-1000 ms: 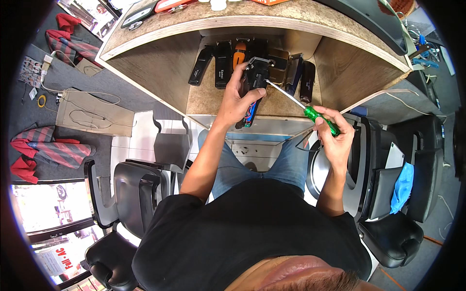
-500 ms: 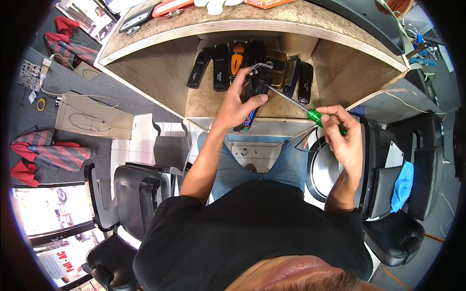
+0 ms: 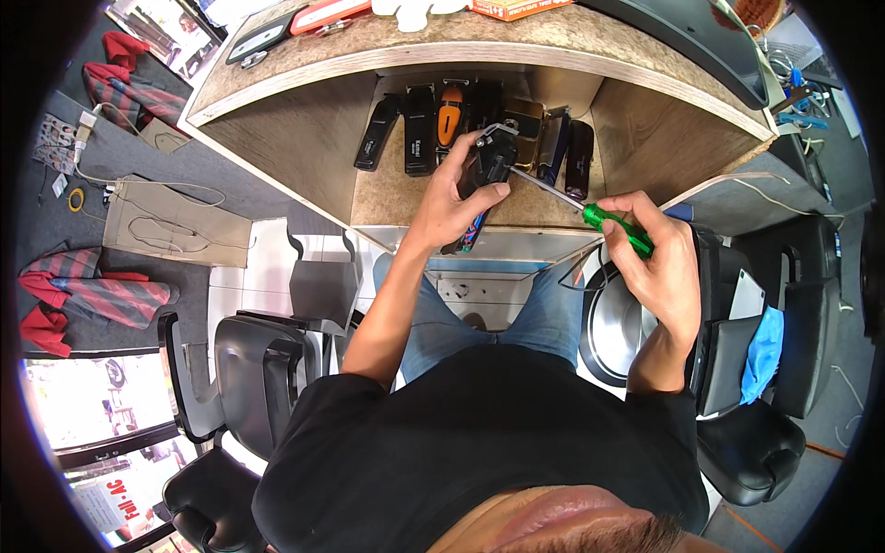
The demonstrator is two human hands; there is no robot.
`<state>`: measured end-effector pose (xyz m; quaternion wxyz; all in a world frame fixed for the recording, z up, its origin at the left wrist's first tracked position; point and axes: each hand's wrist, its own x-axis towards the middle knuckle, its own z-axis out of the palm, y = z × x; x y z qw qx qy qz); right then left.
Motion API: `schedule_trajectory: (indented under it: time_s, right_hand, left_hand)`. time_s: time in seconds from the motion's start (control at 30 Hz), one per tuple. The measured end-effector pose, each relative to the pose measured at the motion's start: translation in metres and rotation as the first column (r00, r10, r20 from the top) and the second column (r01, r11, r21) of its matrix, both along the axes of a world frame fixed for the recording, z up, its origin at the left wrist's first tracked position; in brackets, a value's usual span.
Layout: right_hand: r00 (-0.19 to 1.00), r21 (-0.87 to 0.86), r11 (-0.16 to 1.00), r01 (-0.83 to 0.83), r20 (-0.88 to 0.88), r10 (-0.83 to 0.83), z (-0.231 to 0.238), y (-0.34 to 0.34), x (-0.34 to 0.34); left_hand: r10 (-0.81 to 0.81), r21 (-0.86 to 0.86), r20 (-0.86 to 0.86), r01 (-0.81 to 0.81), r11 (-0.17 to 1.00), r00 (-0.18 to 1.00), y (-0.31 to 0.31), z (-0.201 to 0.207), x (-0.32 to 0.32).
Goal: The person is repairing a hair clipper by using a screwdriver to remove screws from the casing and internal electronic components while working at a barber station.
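Observation:
A dark hair clipper (image 3: 490, 162) with a loose-looking metal piece at its head is gripped in my left hand (image 3: 444, 208), in front of the open shelf; a colourful patterned part shows below the fingers. My right hand (image 3: 660, 258) is closed round the green handle of a screwdriver (image 3: 592, 215). Its metal shaft slants up to the left, and the tip meets the side of the clipper. Exactly what the tip sits in is too small to tell.
Several clippers lie in the shelf (image 3: 387, 192) behind my hands, among them a black one (image 3: 419, 138) and an orange one (image 3: 450, 115). A round metal bowl (image 3: 616, 332) sits beside my right knee. Black chairs (image 3: 267, 387) stand on either side.
My right hand has shifted slightly right and turned on the handle, its fingers loosened so more green shows. The left hand and clipper have barely moved.

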<state>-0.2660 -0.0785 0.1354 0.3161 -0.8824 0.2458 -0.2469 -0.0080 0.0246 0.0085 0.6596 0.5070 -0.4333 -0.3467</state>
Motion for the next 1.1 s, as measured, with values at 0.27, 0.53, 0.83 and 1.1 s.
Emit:
schedule_trajectory:
  time_s: [0.27,0.53,0.83,1.1]
  right_hand:
    - [0.997,-0.175,0.982,-0.074,0.024,0.079,-0.003,-0.003,-0.001]
    - [0.995,0.006,0.995,-0.099,-0.029,0.100,0.000,-0.001,-0.003]
    - [0.987,0.082,0.986,-0.146,-0.060,0.151,-0.008,-0.005,-0.003]
    - [0.987,-0.015,0.988,-0.157,-0.034,0.156,-0.009,-0.004,0.004]
  left_hand:
    - [0.000,0.001,0.008,0.000,1.000,1.000,0.000,-0.001,0.001]
    - [0.002,0.007,0.014,-0.002,1.000,1.000,-0.001,0.000,0.000]
    - [-0.003,0.009,0.103,0.003,1.000,0.995,0.000,0.003,0.000]
    - [0.015,0.029,0.083,-0.017,0.999,0.996,0.000,0.000,0.001]
